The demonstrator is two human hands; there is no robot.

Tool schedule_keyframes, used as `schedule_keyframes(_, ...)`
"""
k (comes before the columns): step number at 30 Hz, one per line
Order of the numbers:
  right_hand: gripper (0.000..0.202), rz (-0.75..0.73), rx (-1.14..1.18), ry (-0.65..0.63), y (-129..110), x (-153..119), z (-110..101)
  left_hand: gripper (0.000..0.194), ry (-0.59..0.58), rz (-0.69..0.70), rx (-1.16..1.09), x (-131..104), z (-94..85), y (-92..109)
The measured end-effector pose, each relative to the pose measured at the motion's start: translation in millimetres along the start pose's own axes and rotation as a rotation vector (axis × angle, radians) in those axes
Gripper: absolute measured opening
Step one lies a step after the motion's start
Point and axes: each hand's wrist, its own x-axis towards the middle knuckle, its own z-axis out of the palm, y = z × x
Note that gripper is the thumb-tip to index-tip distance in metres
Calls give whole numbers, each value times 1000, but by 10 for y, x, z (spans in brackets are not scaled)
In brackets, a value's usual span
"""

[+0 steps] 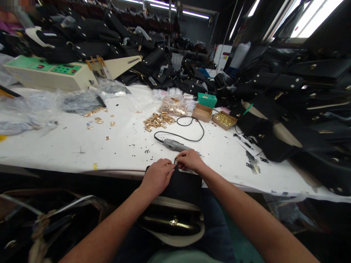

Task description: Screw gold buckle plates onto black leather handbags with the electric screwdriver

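A black handbag (182,188) rests on my lap against the table's edge, its top open and a gold zipper (170,221) showing inside. At the bag's far edge is a small metal clasp piece (176,162) on a dark tab. My right hand (190,160) pinches this piece from the right. My left hand (157,177) lies over the bag's left side, thumb and fingers closed at the same tab. The fingers partly hide the fitting. Just beyond my hands lies a grey electric screwdriver (175,145) with a black cord.
Gold metal fittings (157,120) lie piled on the white table (131,142), near a plastic bag of fittings (173,106). A cardboard box (225,119) holds small gold parts. A beige machine (49,75) stands at the back left. Black bags (309,128) are heaped right and behind.
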Motion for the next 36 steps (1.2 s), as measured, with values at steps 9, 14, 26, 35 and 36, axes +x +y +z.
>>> schedule_keyframes(9, 23, -237, -480, 126, -27, -13, -28, 17, -1, -25, 3, 93, 82, -72)
schedule_keyframes(14, 28, -207, -480, 189, 26, 5, -9, 18, 26, 8, 20, 75, 113, -93)
schedule_keyframes(26, 22, -287, -448, 45, 16, -125, -81, 22, -46, 30, 101, 103, 41, -69)
schedule_keyframes(35, 22, -268, -469, 42, 44, -86, -56, 18, -52, 16, 32, 131, 19, -100)
schedule_keyframes(36, 22, -264, -477, 42, 42, -79, -55, 18, -55, 23, 40, 136, 14, -104)
